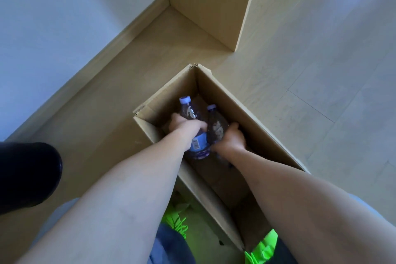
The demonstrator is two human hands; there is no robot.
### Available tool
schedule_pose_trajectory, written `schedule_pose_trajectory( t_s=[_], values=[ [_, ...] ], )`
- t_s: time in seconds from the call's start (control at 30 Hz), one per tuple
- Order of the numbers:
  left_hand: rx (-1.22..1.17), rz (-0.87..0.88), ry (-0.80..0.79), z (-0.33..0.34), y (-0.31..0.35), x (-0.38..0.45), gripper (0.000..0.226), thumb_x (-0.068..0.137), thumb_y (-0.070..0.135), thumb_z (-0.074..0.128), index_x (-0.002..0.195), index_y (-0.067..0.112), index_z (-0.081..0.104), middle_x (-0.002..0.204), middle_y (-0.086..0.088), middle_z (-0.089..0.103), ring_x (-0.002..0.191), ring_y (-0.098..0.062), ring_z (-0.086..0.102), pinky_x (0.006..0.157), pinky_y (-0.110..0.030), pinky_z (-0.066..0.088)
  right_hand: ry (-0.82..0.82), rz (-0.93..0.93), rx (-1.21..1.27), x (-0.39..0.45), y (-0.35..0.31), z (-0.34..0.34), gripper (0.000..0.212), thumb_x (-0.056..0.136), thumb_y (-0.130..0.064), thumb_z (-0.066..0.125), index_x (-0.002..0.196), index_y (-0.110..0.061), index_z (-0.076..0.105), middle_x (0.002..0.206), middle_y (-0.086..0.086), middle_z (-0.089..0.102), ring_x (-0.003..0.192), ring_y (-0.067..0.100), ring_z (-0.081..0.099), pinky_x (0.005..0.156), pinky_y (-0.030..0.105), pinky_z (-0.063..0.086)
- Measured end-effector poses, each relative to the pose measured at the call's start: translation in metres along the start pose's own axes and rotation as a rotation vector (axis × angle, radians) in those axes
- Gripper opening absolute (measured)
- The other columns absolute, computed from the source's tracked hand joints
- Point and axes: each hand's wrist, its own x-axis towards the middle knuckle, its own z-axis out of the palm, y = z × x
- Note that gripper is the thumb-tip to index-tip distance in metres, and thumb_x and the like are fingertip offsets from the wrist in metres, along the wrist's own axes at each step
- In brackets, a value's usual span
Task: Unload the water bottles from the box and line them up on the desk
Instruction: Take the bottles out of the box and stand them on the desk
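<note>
An open cardboard box stands on the floor below me. Both my arms reach down into it. My left hand is wrapped around a clear water bottle with a pale blue cap and a blue label. My right hand grips a second water bottle right beside the first, its cap pointing away from me. The two bottles touch each other near the far end of the box. The box's bottom nearer to me looks bare and dark.
A wooden desk panel rises from the floor beyond the box, beside a white wall with a wooden skirting board. A black rounded object sits at the left. My bright green shoes stand by the box's near end.
</note>
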Motion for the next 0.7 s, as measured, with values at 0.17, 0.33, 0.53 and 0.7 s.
schedule_pose_trajectory(
  t_s=[0.17, 0.33, 0.53, 0.7],
  values=[
    [-0.003, 0.020, -0.037, -0.055, 0.051, -0.085, 0.067, 0.043, 0.017, 0.081, 0.102, 0.020, 0.049, 0.096, 0.000, 0.062, 0.082, -0.020, 0.064, 0.067, -0.031, 0.056, -0.004, -0.052, 0.051, -0.080, -0.037, -0.075, 0.068, 0.048, -0.026, 0.086, 0.098, -0.017, 0.040, 0.101, 0.004, 0.050, 0.085, 0.021, 0.051, 0.059, 0.025, 0.037],
    [0.074, 0.083, -0.087, -0.119, 0.130, -0.202, 0.068, 0.044, 0.013, 0.080, 0.103, 0.021, 0.046, 0.095, 0.003, 0.060, 0.075, -0.013, 0.059, 0.064, -0.029, 0.052, 0.079, -0.101, 0.207, -0.178, -0.094, -0.180, 0.068, 0.047, -0.021, 0.082, 0.097, -0.018, 0.035, 0.097, -0.001, 0.039, 0.087, 0.019, 0.044, 0.072, 0.028, 0.037],
    [0.064, 0.214, -0.141, -0.185, 0.251, -0.354, 0.075, 0.037, 0.014, 0.080, 0.105, 0.022, 0.049, 0.100, 0.000, 0.064, 0.085, -0.022, 0.067, 0.078, -0.041, 0.059, 0.171, -0.165, 0.292, -0.292, -0.172, -0.345, 0.068, 0.047, -0.023, 0.081, 0.098, -0.016, 0.037, 0.095, 0.000, 0.054, 0.086, 0.023, 0.057, 0.070, 0.035, 0.051],
    [0.056, 0.361, -0.143, -0.234, 0.345, -0.472, 0.081, 0.033, 0.019, 0.078, 0.107, 0.021, 0.047, 0.103, -0.001, 0.060, 0.091, -0.026, 0.064, 0.078, -0.044, 0.059, 0.265, -0.262, 0.372, -0.382, -0.229, -0.464, 0.066, 0.046, -0.029, 0.077, 0.097, -0.023, 0.036, 0.089, -0.013, 0.048, 0.078, 0.007, 0.052, 0.057, 0.024, 0.041]
  ],
)
